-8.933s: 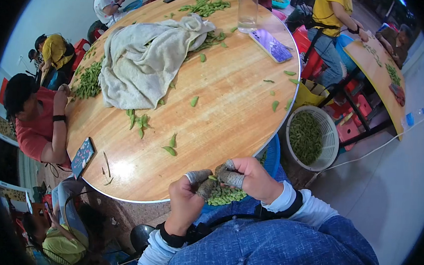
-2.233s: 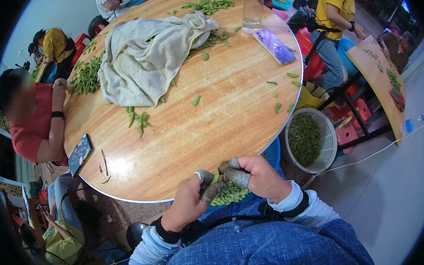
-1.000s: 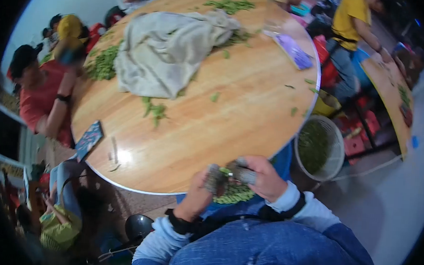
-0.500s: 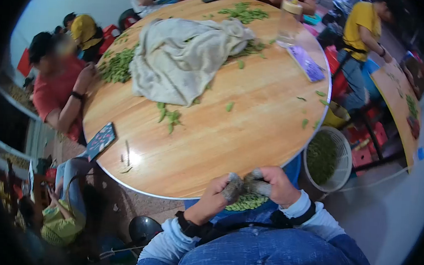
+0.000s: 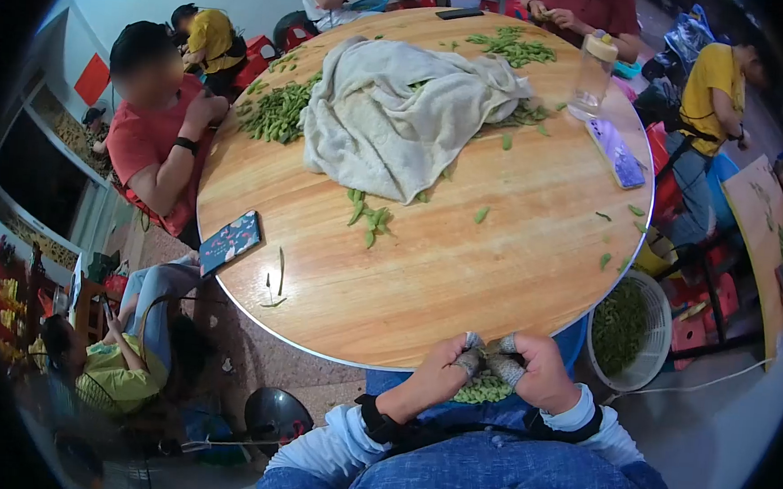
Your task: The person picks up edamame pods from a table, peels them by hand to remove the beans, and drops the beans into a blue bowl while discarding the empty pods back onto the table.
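My left hand (image 5: 442,369) and my right hand (image 5: 542,372) are closed close together at the near edge of the round table, thumbs and fingertips pinched inward. Grey coverings wrap some of the fingers on both. Whatever lies between the fingertips is too small and hidden to make out. Right below them, shelled green beans (image 5: 483,389) fill a container in front of my lap, its rim mostly covered by my hands. Loose green pods (image 5: 371,223) lie further in on the wooden table (image 5: 424,291).
A pale cloth (image 5: 390,119) covers a heap, with pods (image 5: 281,112) beside it. A bottle (image 5: 592,77), a purple phone (image 5: 616,154) and a patterned phone (image 5: 230,242) rest near the rim. At right stands a white basket (image 5: 659,333) of pods. People sit around.
My view has turned a little left, so the table and people appear further right. Both hands remain pinched together over the beans, with only slight finger movement.
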A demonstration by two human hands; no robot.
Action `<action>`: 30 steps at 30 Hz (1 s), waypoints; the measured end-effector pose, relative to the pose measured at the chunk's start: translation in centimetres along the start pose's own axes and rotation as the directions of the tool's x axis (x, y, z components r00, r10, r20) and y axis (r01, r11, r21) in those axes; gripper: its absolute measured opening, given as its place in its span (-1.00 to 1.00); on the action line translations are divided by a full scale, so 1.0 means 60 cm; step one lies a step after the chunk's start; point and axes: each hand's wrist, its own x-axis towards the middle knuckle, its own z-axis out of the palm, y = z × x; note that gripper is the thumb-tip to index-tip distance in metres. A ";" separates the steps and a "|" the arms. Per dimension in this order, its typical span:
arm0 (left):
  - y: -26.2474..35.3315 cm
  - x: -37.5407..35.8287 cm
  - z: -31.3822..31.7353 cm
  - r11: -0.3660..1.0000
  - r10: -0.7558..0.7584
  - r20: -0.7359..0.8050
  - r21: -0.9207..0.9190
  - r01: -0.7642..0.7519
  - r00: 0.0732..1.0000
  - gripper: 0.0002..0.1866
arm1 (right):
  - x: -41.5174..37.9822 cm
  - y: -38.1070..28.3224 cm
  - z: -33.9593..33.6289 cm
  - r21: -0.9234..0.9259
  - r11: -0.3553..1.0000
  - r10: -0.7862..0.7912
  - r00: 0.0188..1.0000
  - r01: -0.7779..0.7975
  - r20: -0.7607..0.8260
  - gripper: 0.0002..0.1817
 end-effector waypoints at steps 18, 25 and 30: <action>0.151 0.153 -0.059 0.540 0.345 -0.065 0.830 -0.141 0.936 -0.79 | -0.064 0.027 -0.211 -0.226 0.973 -0.105 0.786 -0.045 -0.609 -0.86; 0.114 0.287 -0.105 0.342 0.341 -0.071 0.938 -0.054 0.937 -0.84 | -0.049 0.036 -0.155 -0.016 1.000 -0.031 0.834 0.026 -0.551 -0.82; 0.107 0.278 -0.101 0.472 0.342 -0.124 0.880 -0.057 0.932 -0.90 | -0.042 0.039 -0.146 0.242 0.968 0.164 0.890 -0.062 -0.425 -0.78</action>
